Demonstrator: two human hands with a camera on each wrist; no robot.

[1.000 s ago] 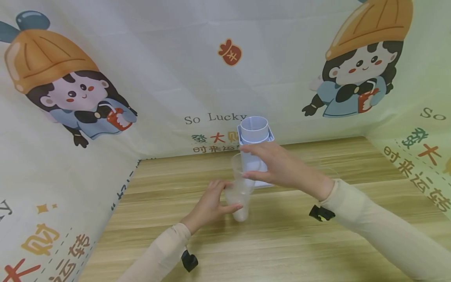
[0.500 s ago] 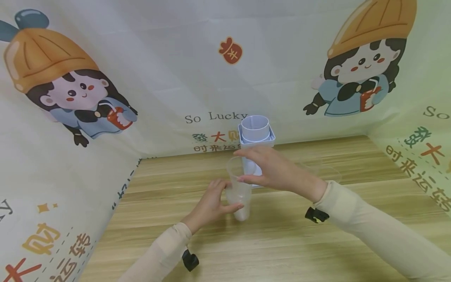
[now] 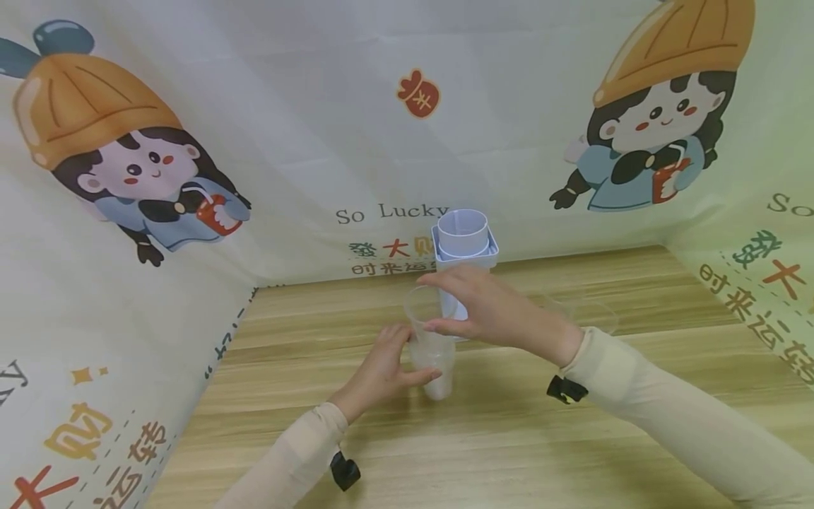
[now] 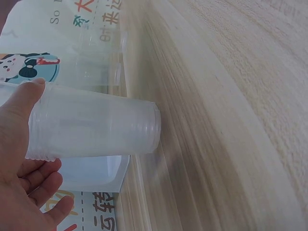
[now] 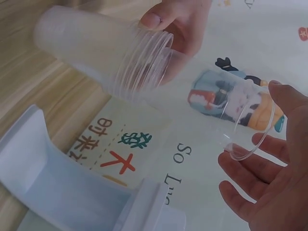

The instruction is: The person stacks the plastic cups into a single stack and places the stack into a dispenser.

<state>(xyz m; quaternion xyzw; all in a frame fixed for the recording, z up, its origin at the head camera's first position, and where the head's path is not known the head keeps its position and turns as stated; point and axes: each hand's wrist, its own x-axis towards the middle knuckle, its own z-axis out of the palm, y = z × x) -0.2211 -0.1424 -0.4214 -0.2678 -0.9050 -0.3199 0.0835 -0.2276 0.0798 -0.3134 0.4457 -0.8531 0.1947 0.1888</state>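
Hands (image 3: pixel 378 367) around clear cups (image 4: pixel 94 120)

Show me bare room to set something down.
Bare table shows between the left sleeve and right sleeve, nearer than the cup stack, and leftward from the left sleeve to the printed sheet. Crowded: the middle, where left fingers, right fingers, cup stack and white holder bunch; faint clear cups show beyond the right sleeve.

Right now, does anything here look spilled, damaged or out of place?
Nothing stands out. The left hand grips the cup stack, the right hand holds a single clear cup by its rim at the stack's mouth, and the pale stand behind looks upright. No spill or crack shows.
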